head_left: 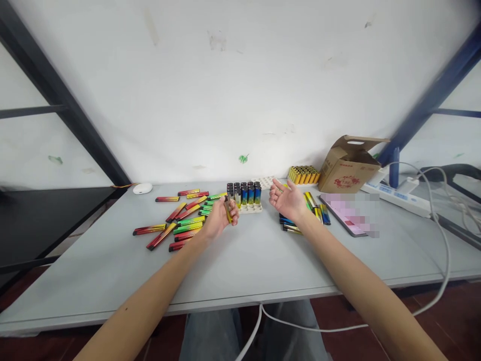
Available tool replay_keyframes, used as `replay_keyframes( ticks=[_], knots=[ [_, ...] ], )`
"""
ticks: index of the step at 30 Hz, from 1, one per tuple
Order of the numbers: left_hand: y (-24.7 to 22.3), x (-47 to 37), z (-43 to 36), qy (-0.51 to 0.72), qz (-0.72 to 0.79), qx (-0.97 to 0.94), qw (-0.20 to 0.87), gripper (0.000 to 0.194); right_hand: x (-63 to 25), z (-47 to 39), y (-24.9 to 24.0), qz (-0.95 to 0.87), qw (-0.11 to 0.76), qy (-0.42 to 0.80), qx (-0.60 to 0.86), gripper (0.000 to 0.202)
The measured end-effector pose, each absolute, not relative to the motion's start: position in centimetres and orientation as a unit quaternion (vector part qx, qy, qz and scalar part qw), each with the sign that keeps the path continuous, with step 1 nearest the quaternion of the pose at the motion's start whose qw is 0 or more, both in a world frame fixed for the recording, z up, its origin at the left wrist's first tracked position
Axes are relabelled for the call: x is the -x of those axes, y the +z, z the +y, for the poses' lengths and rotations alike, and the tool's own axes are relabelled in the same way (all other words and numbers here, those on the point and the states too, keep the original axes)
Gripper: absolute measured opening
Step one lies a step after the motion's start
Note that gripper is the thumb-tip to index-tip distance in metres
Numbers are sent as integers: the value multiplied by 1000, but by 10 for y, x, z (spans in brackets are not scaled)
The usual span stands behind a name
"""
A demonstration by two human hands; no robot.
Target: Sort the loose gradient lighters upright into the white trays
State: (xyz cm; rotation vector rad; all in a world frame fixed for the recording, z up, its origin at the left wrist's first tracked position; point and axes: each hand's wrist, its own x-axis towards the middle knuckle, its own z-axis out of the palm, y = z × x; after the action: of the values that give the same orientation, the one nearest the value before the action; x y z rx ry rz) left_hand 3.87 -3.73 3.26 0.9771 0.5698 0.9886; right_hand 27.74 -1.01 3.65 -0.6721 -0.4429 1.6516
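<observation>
In my left hand (220, 218) is a yellowish-brown lighter (228, 209), held upright between thumb and fingers. Right beside it stands a white holed tray (252, 208), its back rows filled with upright blue and dark lighters (251, 193). My right hand (287, 200) hangs palm up with fingers spread and nothing in it, over a pile of blue, green and yellow lighters (325, 214). Many red, yellow and green lighters (190, 225) lie loose to the left of my left hand, some partly hidden behind it.
Against the wall are a second white tray (264, 182), a tray of yellow lighters (303, 175) and an open cardboard box (347, 170). A phone-like flat device (343, 215), partly blurred, lies at right, near a power strip (398, 198) with cables. A white case (143, 188) sits far left.
</observation>
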Motion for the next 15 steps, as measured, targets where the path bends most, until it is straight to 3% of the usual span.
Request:
replay_keyframes(
  ticks=[7,12,15],
  knots=[
    [35,-33,-35,464,269,-468,702,18,-278,-12,37,-212,614,701,294,35],
    [29,-37,-35,432,324,-537,649,33,-273,-15,40,-295,609,669,307,36],
    [25,-39,-34,406,349,-555,637,38,-262,-21,41,-426,611,579,331,26]
  ],
)
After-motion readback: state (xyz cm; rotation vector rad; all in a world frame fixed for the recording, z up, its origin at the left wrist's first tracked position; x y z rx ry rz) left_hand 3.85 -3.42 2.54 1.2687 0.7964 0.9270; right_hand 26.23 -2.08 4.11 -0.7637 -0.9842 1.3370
